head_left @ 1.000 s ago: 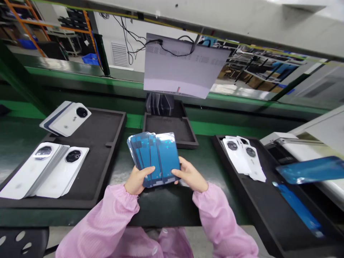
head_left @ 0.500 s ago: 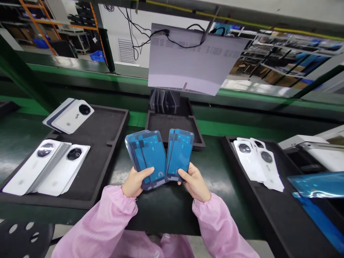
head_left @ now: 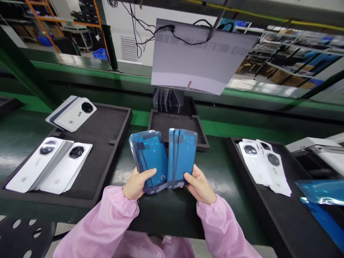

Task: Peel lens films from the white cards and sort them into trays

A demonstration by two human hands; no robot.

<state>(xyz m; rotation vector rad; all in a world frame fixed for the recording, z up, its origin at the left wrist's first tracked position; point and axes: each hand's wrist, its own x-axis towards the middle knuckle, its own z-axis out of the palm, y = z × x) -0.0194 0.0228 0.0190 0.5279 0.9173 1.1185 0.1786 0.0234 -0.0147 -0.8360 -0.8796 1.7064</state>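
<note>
My left hand [head_left: 141, 182] grips a fanned stack of blue film-covered phone-sized sheets [head_left: 154, 157], thumb on top and fingers beneath. In my right hand [head_left: 199, 184] is a smaller fan of the same blue sheets [head_left: 186, 154], pinched at its lower right corner. Both fans are held above the dark green bench, their inner edges meeting or overlapping. Pink sleeves cover both arms.
On the left, a black foam tray [head_left: 107, 157] holds stacks of white phone back covers [head_left: 66, 166]. A smaller tray [head_left: 174, 123] behind my hands carries upright dark sheets [head_left: 168, 100] below a monitor [head_left: 199, 57]. More white covers [head_left: 256, 163] and blue film [head_left: 322, 191] lie right.
The right-hand fan has gained a visible sheet edge on its left side, now showing several layers. Both hands have shifted slightly right and down in view, as the camera has moved.
</note>
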